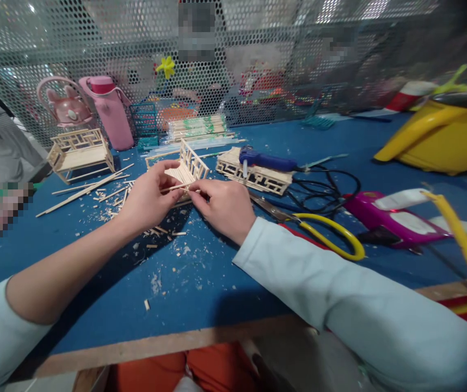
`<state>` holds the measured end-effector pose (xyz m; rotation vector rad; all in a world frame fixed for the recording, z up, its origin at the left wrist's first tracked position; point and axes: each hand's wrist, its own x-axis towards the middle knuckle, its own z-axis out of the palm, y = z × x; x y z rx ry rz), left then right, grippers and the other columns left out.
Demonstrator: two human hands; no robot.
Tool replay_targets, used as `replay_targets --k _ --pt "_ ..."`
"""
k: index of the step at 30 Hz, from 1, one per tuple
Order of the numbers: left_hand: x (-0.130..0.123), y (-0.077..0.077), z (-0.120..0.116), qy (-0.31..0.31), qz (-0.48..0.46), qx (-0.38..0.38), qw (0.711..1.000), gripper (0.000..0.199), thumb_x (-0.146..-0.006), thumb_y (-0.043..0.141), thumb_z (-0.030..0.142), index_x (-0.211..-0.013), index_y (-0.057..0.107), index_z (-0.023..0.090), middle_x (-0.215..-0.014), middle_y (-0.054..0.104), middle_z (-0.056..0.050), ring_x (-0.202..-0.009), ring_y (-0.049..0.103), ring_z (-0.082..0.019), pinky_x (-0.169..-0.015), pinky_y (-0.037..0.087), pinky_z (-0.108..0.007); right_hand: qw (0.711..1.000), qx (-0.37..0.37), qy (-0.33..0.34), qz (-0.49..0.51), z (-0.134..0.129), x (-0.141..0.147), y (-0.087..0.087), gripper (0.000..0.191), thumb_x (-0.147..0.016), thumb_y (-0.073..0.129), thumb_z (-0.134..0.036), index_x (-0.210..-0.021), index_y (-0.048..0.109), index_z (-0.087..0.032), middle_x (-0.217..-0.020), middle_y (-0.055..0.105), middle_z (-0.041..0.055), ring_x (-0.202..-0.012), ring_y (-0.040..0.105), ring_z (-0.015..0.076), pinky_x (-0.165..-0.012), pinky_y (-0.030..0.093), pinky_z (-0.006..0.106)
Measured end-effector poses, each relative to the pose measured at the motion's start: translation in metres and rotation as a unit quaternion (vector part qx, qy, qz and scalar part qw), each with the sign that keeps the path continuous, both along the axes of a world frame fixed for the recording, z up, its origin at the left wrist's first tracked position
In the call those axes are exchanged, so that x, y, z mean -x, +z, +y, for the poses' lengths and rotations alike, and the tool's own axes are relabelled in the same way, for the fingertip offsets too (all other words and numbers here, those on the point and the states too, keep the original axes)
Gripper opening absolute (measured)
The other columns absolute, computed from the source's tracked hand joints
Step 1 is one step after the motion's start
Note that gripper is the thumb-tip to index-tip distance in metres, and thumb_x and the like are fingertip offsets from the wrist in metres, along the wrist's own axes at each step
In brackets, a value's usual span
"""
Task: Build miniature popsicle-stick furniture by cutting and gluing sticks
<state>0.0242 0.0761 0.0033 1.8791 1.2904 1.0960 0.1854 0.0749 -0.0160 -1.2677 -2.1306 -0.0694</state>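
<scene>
A miniature bench (192, 163) made of thin wooden sticks, with a lattice back and slatted seat, stands at the middle of the table, its lower part hidden behind my hands. My left hand (146, 193) curves around its near left side, thumb and fingers closed on a thin wooden stick (172, 188) at the bench's front. From the right, my right hand (225, 207) pinches at the stick's other end; its fingertips are close to those of the left. Whether the stick is fixed to the bench I cannot tell.
Behind lie another miniature bench (80, 158), a lattice stick piece (253, 177) under a blue glue gun (268, 160), and bagged sticks (196, 128). Yellow-handled scissors (327, 234), a magenta tool (397, 220) and cables sit right. Offcuts scatter near my hands. A perforated metal screen (135, 32) stands behind.
</scene>
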Motion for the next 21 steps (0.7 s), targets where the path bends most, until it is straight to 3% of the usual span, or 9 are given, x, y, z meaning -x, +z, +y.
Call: replay_targets --k 14,16,19,21 --pt "-0.001 -0.003 0.001 0.006 0.005 0.005 1.0 0.042 -0.076 0.06 0.012 -0.116 0.047 0.013 -0.077 0.062 -0.001 -0.076 0.063 -0.013 -0.077 0.05 -0.03 0.999 0.015 0.015 0.026 0.001 0.001 0.0 0.018 -0.087 0.055 -0.028 -0.089 0.071 -0.02 -0.086 0.075 0.0033 -0.077 0.068 0.0162 -0.067 0.042 0.026" --pt "0.0 -0.004 0.0 0.004 0.019 -0.002 1.0 0.044 -0.076 0.059 0.013 -0.119 0.046 0.013 -0.086 0.064 -0.005 -0.082 0.063 -0.015 -0.077 0.051 -0.031 0.999 0.015 0.02 0.02 0.002 0.0 0.0 0.019 -0.087 0.054 -0.027 -0.088 0.071 -0.019 -0.084 0.075 0.0033 -0.076 0.067 0.0155 -0.067 0.042 0.025" --pt "0.003 -0.002 -0.008 0.053 0.074 -0.126 0.988 0.046 -0.073 0.061 0.013 -0.117 0.048 0.015 -0.114 0.058 -0.012 -0.107 0.055 -0.021 -0.087 0.048 -0.037 1.0 0.001 0.025 0.009 -0.002 -0.006 0.004 0.017 -0.086 0.055 -0.025 -0.086 0.07 -0.018 -0.08 0.074 0.0029 -0.07 0.066 0.0149 -0.064 0.041 0.025" --pt "0.004 0.002 -0.022 0.106 0.113 -0.247 0.957 0.039 -0.073 0.06 0.013 -0.112 0.052 0.016 -0.119 0.055 -0.012 -0.116 0.048 -0.024 -0.094 0.043 -0.04 0.999 -0.021 0.049 0.0 -0.011 -0.012 0.008 0.017 -0.086 0.055 -0.025 -0.084 0.07 -0.018 -0.078 0.074 0.0024 -0.068 0.065 0.0145 -0.062 0.041 0.025"
